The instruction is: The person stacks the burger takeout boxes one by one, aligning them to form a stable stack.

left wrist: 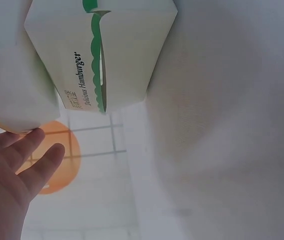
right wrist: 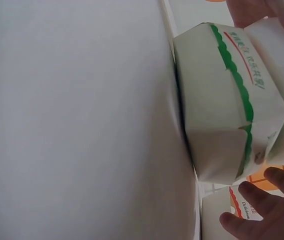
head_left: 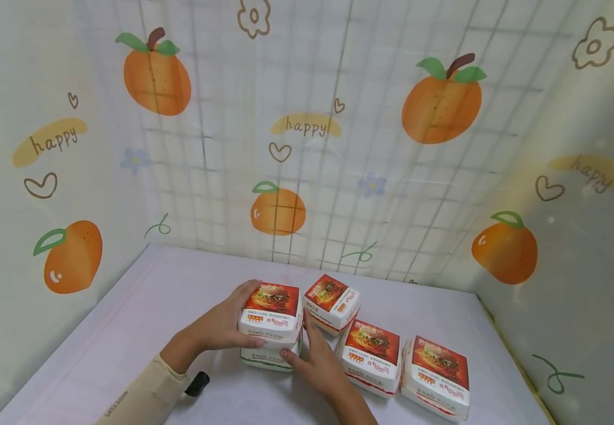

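In the head view a white hamburger box (head_left: 272,313) with a red picture lid sits on top of a green-trimmed hamburger box (head_left: 267,360). My left hand (head_left: 222,324) grips the upper box, thumb along its front and fingers at its far left side. My right hand (head_left: 320,360) is at the stack's right front, its thumb near the seam between the boxes. In the right wrist view the fingers of my right hand (right wrist: 267,210) are fairly straight and spread beside the green-trimmed box (right wrist: 227,100); whether they touch it I cannot tell.
Right of the stack stand a smaller-looking red-trimmed box (head_left: 333,304) at the back, another hamburger box (head_left: 371,357) and a third (head_left: 437,378) farther right. A black object (head_left: 197,383) shows by my left sleeve. Orange-printed curtains (head_left: 307,159) enclose the white table (head_left: 142,307).
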The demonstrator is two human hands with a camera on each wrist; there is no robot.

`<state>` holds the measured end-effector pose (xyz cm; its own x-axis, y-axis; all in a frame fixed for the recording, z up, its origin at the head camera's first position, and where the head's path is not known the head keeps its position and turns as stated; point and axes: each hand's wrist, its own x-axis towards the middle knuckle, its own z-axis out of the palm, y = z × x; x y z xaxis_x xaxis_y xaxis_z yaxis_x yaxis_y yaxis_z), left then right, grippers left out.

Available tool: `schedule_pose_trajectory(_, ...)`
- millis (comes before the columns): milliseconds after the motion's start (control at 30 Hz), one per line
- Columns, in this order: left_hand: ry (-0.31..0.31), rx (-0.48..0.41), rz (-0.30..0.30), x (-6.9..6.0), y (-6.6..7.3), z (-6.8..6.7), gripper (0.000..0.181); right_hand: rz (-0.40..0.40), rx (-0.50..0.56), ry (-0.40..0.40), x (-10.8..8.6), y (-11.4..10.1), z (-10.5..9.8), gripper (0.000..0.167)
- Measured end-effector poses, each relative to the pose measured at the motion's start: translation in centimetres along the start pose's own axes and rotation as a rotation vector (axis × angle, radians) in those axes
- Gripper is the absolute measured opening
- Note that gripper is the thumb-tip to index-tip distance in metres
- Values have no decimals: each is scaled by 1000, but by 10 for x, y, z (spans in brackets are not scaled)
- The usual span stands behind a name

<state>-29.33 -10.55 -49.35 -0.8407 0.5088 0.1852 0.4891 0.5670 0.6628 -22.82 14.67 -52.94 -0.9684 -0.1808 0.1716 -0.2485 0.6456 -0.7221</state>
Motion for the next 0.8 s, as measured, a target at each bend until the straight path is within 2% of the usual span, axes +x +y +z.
schedule_pose_trajectory(100,0,20,-3,-2,2,0,123,4,6,0,-1,0,0,101)
schedule_pose_trajectory(333,1,-23,-6,-11,-1,-4,129,0,5,2,-2,0,-2,102)
schedule_pose_trajectory(533,-16,-71,-25,-18,-10,-9,118,-9,10,7,-1,2,-3,99)
schedule_pose_trajectory(800,-33,-77,8,-19,-14,-8,108,13,9,1,-4,3,-4,98)
